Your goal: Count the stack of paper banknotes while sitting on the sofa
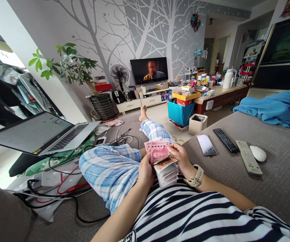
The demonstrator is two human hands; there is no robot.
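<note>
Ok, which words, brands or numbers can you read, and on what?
"00", remaining digit unclear: pink banknote.
"6", faint: wall clock.
Too small or blurred to read: laptop screen, keyboard, black remote, pale remote, shirt badge.

Sofa (215,172): grey, cloth-covered
Sofa, right side: phone (206,145), black remote (225,140), pale remote (248,157) just beside a white mouse (258,153), rumpled blue blanket (273,108)
Sofa, left side: pink cloth (114,123), tangled cables (78,187)
Coffee table (218,92): white jug (228,79)
Floor (160,116): bin (196,125)

Pink banknotes (158,152), overlapping, uneven stack of mixed notes (167,170) just below
</note>
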